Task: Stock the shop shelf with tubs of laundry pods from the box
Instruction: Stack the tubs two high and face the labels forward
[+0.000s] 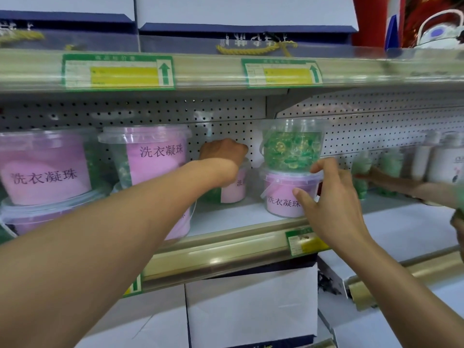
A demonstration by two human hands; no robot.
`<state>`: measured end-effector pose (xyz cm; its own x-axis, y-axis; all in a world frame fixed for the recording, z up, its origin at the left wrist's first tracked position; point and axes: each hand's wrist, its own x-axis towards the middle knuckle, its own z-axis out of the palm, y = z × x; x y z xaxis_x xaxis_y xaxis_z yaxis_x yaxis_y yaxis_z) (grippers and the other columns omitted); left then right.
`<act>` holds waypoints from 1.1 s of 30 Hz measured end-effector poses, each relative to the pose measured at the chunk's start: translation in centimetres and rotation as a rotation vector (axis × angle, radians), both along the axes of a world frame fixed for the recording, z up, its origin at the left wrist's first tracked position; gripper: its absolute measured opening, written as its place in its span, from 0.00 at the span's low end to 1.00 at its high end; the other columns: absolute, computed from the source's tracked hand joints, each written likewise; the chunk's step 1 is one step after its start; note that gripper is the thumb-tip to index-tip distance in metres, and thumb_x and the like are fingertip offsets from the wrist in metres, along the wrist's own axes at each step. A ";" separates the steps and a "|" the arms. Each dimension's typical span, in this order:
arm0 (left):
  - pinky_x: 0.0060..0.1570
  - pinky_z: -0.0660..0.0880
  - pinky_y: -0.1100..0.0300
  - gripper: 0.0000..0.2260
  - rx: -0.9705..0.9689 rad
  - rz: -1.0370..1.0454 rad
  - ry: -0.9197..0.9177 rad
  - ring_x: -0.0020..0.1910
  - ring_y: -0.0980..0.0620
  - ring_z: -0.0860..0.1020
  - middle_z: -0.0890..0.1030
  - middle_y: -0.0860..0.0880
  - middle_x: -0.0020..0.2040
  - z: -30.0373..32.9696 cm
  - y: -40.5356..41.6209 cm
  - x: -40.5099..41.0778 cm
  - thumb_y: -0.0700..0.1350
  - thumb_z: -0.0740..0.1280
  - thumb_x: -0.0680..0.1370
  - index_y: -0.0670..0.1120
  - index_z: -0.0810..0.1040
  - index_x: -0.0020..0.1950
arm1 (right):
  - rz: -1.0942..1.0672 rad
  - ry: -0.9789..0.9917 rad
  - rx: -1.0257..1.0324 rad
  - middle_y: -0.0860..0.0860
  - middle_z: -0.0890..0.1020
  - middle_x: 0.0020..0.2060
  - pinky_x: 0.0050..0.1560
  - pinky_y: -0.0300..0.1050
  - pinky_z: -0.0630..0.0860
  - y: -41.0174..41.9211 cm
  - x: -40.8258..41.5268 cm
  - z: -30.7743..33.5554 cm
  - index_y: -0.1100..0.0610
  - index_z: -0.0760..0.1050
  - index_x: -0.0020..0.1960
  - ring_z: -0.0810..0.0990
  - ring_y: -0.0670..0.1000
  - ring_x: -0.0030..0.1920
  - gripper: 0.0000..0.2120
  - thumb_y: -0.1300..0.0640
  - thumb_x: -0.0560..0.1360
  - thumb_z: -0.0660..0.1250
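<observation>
Two hands are up at the shelf (226, 219). Left hand (222, 153) reaches deep toward the pegboard back, knuckles curled over the top of a small tub (234, 187) with a pink label standing at the rear; it looks like a grip on the lid, though the fingertips are hidden behind the hand. Right hand (326, 194) is at the front stack: thumb pressed on the pink label of the lower tub (283, 197), fingers curved round its right side and reaching the lid seam. Upper tub (292, 144) sits upright on that one, clear wall, green pods visible, label turned away. To the left, two big pink-label tubs (148, 151) stand on more tubs beneath, all on the same shelf, just beside the left forearm. Small green bottles (361, 167) and white bottles (444, 156) stand further right, blurred. Price tags (118, 71) are clipped on the rail above. White cartons (251, 310) sit on the shelf level below.
</observation>
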<state>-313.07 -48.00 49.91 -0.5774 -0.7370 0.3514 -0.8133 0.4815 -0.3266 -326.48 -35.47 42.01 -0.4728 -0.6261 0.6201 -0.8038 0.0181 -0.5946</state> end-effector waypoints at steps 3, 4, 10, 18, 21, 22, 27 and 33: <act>0.39 0.70 0.57 0.18 -0.020 0.043 -0.076 0.45 0.46 0.74 0.76 0.45 0.51 0.0 -0.2 0.2 0.34 0.65 0.73 0.42 0.72 0.61 | 0.004 -0.009 0.014 0.55 0.72 0.54 0.35 0.46 0.62 -0.1 -0.3 -0.4 0.50 0.61 0.57 0.68 0.43 0.36 0.17 0.55 0.75 0.67; 0.39 0.70 0.57 0.18 -0.022 0.056 -0.085 0.47 0.45 0.75 0.76 0.44 0.53 0.0 -0.3 0.4 0.34 0.65 0.73 0.42 0.72 0.62 | 0.006 -0.007 0.017 0.55 0.73 0.54 0.36 0.46 0.63 -0.1 -0.4 -0.4 0.49 0.61 0.56 0.69 0.46 0.37 0.17 0.55 0.75 0.67; 0.39 0.68 0.57 0.18 -0.011 0.057 -0.034 0.45 0.45 0.74 0.75 0.44 0.51 -0.1 -0.3 0.6 0.34 0.65 0.73 0.42 0.70 0.62 | 0.046 -0.045 0.008 0.55 0.76 0.53 0.43 0.47 0.69 -0.4 -1.0 -0.1 0.49 0.61 0.57 0.75 0.54 0.48 0.20 0.55 0.73 0.69; 0.42 0.69 0.56 0.19 0.012 0.040 -0.042 0.55 0.42 0.76 0.75 0.41 0.58 0.0 -0.2 0.5 0.32 0.64 0.73 0.40 0.70 0.63 | 0.070 -0.026 0.015 0.59 0.81 0.44 0.46 0.56 0.78 -0.3 -1.3 0.6 0.51 0.64 0.55 0.80 0.59 0.46 0.16 0.53 0.74 0.69; 0.41 0.69 0.58 0.20 0.029 0.042 -0.035 0.53 0.43 0.77 0.76 0.42 0.57 0.1 0.0 0.8 0.31 0.64 0.72 0.40 0.71 0.63 | 0.093 -0.022 0.024 0.58 0.81 0.43 0.48 0.57 0.78 -0.3 -1.7 0.6 0.50 0.64 0.54 0.81 0.58 0.46 0.15 0.52 0.74 0.69; 0.41 0.69 0.58 0.20 0.045 0.036 -0.019 0.51 0.43 0.77 0.76 0.42 0.56 0.2 0.2 0.9 0.31 0.65 0.72 0.40 0.71 0.63 | 0.115 -0.034 0.024 0.57 0.82 0.44 0.49 0.56 0.78 -0.3 -1.8 0.6 0.50 0.64 0.53 0.81 0.57 0.47 0.15 0.52 0.73 0.70; 0.46 0.72 0.52 0.20 0.123 -0.088 0.170 0.53 0.41 0.75 0.72 0.42 0.55 0.9 4.0 2.9 0.32 0.63 0.73 0.40 0.66 0.64 | 0.264 -0.119 -0.006 0.48 0.81 0.50 0.53 0.41 0.74 -0.2 -1.3 0.3 0.47 0.66 0.52 0.80 0.47 0.52 0.14 0.54 0.73 0.70; 0.50 0.76 0.48 0.23 0.006 -0.281 0.358 0.56 0.45 0.76 0.75 0.49 0.61 0.0 9.9 7.9 0.35 0.67 0.72 0.49 0.67 0.64 | 0.441 -0.139 0.016 0.37 0.77 0.46 0.46 0.26 0.71 -0.2 -0.2 0.4 0.46 0.65 0.51 0.78 0.34 0.48 0.14 0.56 0.74 0.69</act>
